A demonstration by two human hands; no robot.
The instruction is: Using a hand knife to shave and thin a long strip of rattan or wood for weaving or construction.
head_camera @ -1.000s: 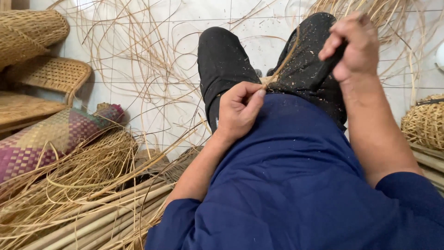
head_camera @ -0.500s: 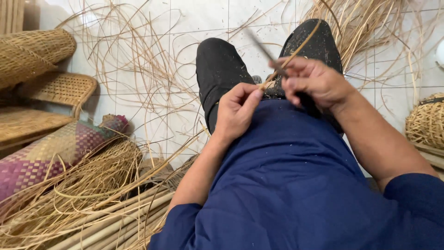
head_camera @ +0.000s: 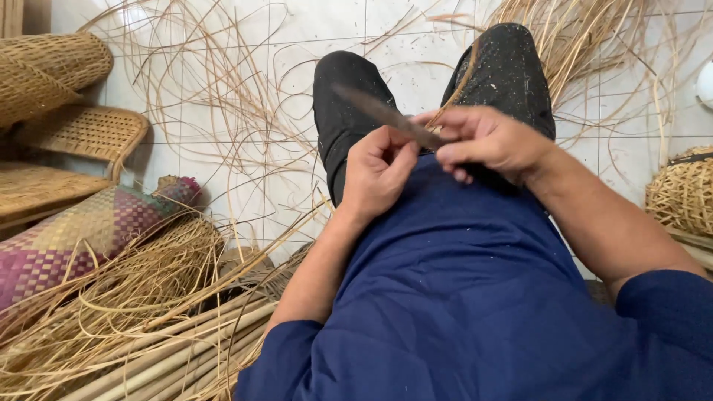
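Note:
I sit on a tiled floor in a blue shirt and dark trousers. My right hand point(head_camera: 486, 141) grips a dark knife point(head_camera: 386, 115), its blade pointing up and left over my left knee. My left hand point(head_camera: 379, 174) is curled just below the blade, pinching a thin pale cane strip point(head_camera: 453, 93) that runs up and right across my right knee. Both hands nearly touch over my lap. What lies inside the left fingers is mostly hidden.
Loose cane strips point(head_camera: 223, 104) litter the white tiles ahead. Woven baskets point(head_camera: 44, 70) and a purple chequered mat point(head_camera: 82, 230) lie at left. Thick cane poles point(head_camera: 171, 356) lie at lower left. Another woven basket point(head_camera: 683, 193) stands at right.
My right hand has come down from high on the right to meet the left hand over my lap, swinging the knife blade to point up and left. The left hand stayed put.

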